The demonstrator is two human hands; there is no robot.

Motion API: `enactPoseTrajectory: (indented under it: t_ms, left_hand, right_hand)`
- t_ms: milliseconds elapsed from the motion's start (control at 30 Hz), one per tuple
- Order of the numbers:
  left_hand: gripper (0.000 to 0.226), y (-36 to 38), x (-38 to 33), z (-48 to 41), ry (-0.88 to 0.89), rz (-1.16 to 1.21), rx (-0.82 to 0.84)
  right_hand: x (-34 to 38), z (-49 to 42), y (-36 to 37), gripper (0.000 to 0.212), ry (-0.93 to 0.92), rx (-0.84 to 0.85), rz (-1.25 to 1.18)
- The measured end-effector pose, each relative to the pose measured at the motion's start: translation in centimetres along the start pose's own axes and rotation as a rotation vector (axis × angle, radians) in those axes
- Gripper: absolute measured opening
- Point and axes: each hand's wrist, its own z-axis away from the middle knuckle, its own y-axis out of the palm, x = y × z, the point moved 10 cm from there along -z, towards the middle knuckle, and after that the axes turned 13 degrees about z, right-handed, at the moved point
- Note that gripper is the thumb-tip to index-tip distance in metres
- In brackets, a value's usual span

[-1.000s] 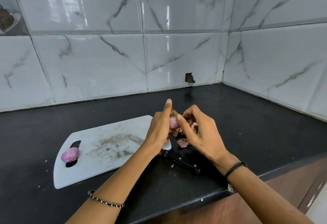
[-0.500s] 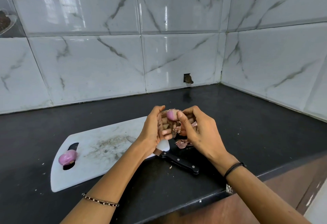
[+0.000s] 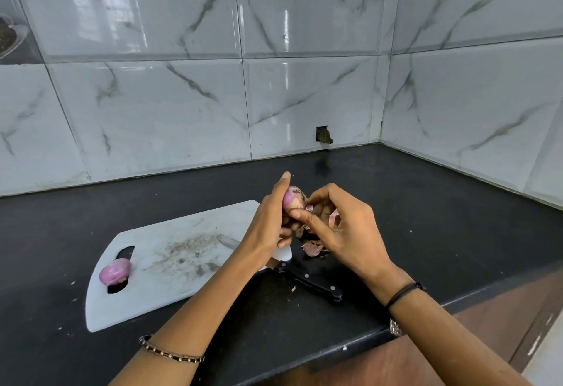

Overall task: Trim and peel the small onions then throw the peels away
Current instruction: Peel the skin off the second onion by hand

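both hands meet over the counter (image 3: 441, 209), just right of the board (image 3: 158, 303). the left hand (image 3: 265, 224) grips the onion (image 3: 293, 198), fingers curled round its far and under side, thumb straight and pointing up. half a second ago that hand was turned palm toward the camera with its curled fingers in view; now its back faces the camera, much as it did a second ago. the onion stands higher between the hands than before, its purple top and a patch of dry skin showing.

the right hand (image 3: 350, 233) pinches at the onion: thumb pressed on its near side, forefinger bent over the top, the other fingers curled. a pink scrap shows between those fingers, as in the earlier frames.

the peels (image 3: 313, 248) lie on the counter under the right hand, where they were. a second onion (image 3: 115, 271), peeled, sits at the board's left end beside the handle slot, unmoved. the knife (image 3: 307, 282) lies with its blade on the board, mostly hidden by the left wrist, and its black handle on the counter to the near right, also unmoved. the view has shifted only slightly.
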Motion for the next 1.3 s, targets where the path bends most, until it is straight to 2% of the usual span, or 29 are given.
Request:
enactPoseTrajectory:
  t_ms: [200, 333, 700, 867, 1033, 1200, 1300]
  left_hand:
    - [0.055, 0.5, -0.2, 0.2, 0.021, -0.015, 0.013]
    - [0.054, 0.6, -0.2, 0.2, 0.026, -0.037, 0.031]
    - [0.059, 0.4, 1.0, -0.2, -0.027, 0.073, 0.047]
    - [0.060, 0.8, 0.7, -0.3, 0.003, 0.085, 0.081]
    - [0.061, 1.0, 0.6, -0.4, 0.007, 0.096, 0.089]
    - [0.043, 1.4, 0.7, -0.3, -0.006, 0.165, 0.105]
    - [0.052, 1.3, 0.5, -0.3, -0.002, 0.202, 0.073]
  right_hand:
    - [0.7, 0.1, -0.7, 0.037, -0.110, -0.072, 0.074]
    - [0.7, 0.2, -0.6, 0.030, -0.143, -0.094, 0.081]
    - [0.6, 0.1, -1.2, 0.014, -0.116, -0.101, 0.010]
    - [0.2, 0.0, -1.2, 0.024, -0.077, -0.100, 0.030]
    - [0.5, 0.1, -1.7, 0.021, -0.118, -0.140, -0.004]
    - [0.0, 0.2, -1.7, 0.018, -0.112, -0.157, -0.052]
    - [0.4, 0.3, -1.7, 0.017, -0.137, -0.149, -0.063]
